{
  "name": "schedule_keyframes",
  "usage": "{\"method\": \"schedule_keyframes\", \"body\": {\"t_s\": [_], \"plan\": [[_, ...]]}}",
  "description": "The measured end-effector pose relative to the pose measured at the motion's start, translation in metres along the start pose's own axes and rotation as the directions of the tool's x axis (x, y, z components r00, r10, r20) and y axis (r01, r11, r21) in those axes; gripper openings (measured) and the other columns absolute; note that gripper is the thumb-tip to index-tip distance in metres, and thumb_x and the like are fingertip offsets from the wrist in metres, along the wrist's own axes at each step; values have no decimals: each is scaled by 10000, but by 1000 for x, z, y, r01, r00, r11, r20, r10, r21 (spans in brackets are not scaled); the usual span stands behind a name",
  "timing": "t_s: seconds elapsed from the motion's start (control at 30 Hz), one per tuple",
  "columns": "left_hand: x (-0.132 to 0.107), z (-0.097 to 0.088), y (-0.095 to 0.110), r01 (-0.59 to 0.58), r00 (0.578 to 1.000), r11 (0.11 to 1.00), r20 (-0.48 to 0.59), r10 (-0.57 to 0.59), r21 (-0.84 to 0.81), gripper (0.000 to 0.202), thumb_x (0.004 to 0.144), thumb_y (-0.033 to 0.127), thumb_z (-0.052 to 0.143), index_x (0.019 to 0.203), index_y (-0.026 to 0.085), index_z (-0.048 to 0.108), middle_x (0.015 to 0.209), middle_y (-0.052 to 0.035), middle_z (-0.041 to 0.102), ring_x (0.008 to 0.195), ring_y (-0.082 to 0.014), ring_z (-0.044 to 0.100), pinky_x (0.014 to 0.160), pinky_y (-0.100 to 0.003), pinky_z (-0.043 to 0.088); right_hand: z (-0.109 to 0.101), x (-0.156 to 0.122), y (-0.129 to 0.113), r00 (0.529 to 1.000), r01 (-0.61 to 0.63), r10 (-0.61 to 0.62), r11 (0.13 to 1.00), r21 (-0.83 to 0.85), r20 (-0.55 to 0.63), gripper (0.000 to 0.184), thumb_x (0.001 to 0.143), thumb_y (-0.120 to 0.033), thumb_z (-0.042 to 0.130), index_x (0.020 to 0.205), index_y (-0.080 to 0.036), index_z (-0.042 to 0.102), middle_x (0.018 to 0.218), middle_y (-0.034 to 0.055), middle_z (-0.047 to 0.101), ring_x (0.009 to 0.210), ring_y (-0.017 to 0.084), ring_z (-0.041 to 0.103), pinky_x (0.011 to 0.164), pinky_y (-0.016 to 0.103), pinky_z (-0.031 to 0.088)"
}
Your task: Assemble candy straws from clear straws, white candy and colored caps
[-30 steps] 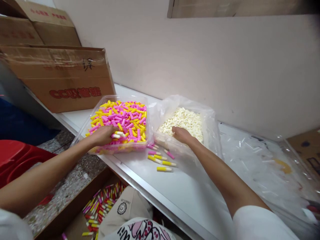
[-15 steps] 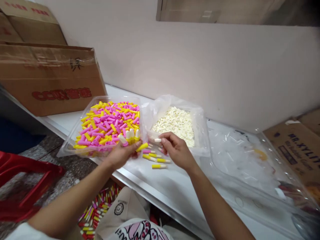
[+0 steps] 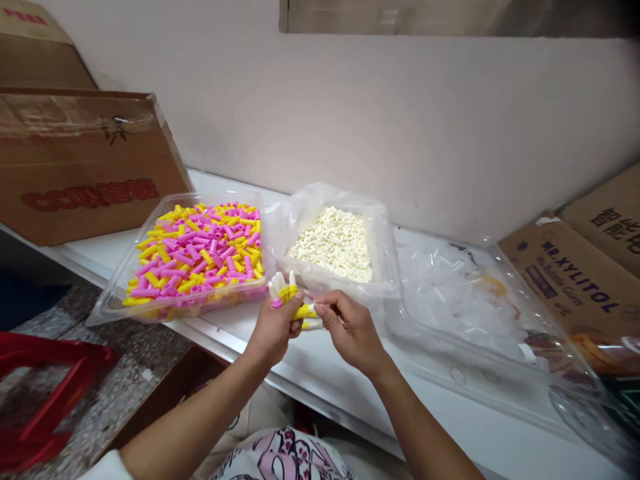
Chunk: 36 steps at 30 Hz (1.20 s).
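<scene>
My left hand (image 3: 274, 331) is closed around several short plastic tubes, yellow and pink, whose white tips (image 3: 277, 283) stick up above the thumb. One yellow tube (image 3: 304, 311) points out of this hand to the right. At its end my right hand (image 3: 351, 331) pinches a small white piece; the fingertips partly cover it, and how deep it sits in the tube I cannot tell. Below them, a few yellow tubes with white ends (image 3: 313, 324) lie on the white table (image 3: 320, 373), mostly hidden by the hands.
A clear tub (image 3: 111, 297) heaped with pink and yellow tubes (image 3: 200, 257) stands at left. Beside it is a plastic-lined tub (image 3: 385, 267) of white pieces (image 3: 333, 243). Clear plastic trays (image 3: 450, 300) lie at right. Cardboard boxes (image 3: 90, 167) flank the table; a red stool (image 3: 45, 393) is lower left.
My hands have come together: the left moved right, and the right brought its white piece to the end of the yellow tube. The view has shifted slightly to the right.
</scene>
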<state>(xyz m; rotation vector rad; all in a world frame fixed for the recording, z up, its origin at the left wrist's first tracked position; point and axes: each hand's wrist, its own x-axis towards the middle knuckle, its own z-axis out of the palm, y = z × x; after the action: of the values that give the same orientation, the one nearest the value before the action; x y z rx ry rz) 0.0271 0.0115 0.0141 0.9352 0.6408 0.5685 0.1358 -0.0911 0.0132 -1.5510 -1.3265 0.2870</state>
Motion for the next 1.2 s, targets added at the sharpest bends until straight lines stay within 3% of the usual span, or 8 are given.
{"method": "schedule_keyframes", "body": {"t_s": [0.27, 0.43, 0.53, 0.63, 0.73, 0.9, 1.07, 1.2], "plan": [[3, 5, -9, -196, 979, 972, -37, 202, 126, 440, 637, 491, 751, 691, 211, 414, 478, 105, 338, 352, -36, 313, 348, -187, 193, 6, -15, -4, 993, 74, -85, 987, -141, -76, 93, 916, -245, 467, 876, -242, 551, 771, 8, 616, 676, 137, 577, 627, 262, 459], [2, 6, -22, -158, 984, 978, -66, 168, 138, 421, 673, 510, 717, 734, 218, 420, 466, 113, 316, 341, -38, 287, 341, -188, 179, 28, -23, 4, 974, 22, -53, 990, -140, -218, 93, 911, -233, 465, 893, -239, 556, 795, 23, 634, 705, 150, 600, 637, 275, 472], [4, 4, -27, -67, 997, 990, -25, 71, 124, 436, 670, 517, 713, 702, 210, 405, 460, 115, 289, 347, -32, 256, 355, -180, 161, 30, -25, 4, 989, -27, 10, 992, -120, -146, 137, 917, -251, 446, 917, -233, 581, 850, 39, 657, 719, 153, 605, 638, 281, 476], [10, -1, -24, 26, 998, 993, 55, -32, 116, 453, 642, 513, 736, 686, 193, 419, 493, 100, 325, 377, -23, 254, 381, -171, 162, 1, -23, 5, 997, -70, 66, 987, -148, -26, 168, 895, -303, 491, 1011, -236, 592, 889, 31, 665, 693, 144, 600, 616, 271, 475], [14, -11, -16, 49, 995, 994, 83, -58, 98, 453, 618, 495, 765, 710, 183, 450, 541, 87, 351, 396, -15, 256, 398, -174, 166, -64, -21, 21, 964, -244, 208, 939, -240, -166, 223, 867, -370, 521, 1045, -253, 585, 826, 11, 661, 675, 151, 603, 607, 268, 469], [16, -24, -15, 111, 990, 988, 76, -120, 110, 437, 609, 470, 783, 721, 178, 478, 611, 54, 410, 397, -4, 254, 409, -195, 147, -171, -12, 86, 863, -504, 419, 670, -545, -284, 84, 826, -245, 522, 811, -229, 603, 721, 36, 649, 667, 190, 587, 627, 300, 410], [17, -18, -30, 165, 984, 982, 57, -170, 86, 417, 619, 456, 783, 712, 183, 481, 612, 57, 393, 393, 8, 222, 410, -195, 110, -178, 11, 143, 854, -484, 489, 620, -617, -178, 122, 716, -134, 618, 677, -219, 541, 593, 7, 583, 589, 155, 518, 583, 273, 338], [19, -13, -27, 113, 993, 990, 25, -115, 82, 430, 636, 471, 768, 692, 192, 445, 554, 79, 341, 387, -2, 221, 399, -186, 128, -168, 24, 151, 844, -500, 501, 603, -621, -194, 165, 678, -69, 604, 661, -210, 520, 586, 16, 559, 603, 163, 534, 595, 272, 355]]}}
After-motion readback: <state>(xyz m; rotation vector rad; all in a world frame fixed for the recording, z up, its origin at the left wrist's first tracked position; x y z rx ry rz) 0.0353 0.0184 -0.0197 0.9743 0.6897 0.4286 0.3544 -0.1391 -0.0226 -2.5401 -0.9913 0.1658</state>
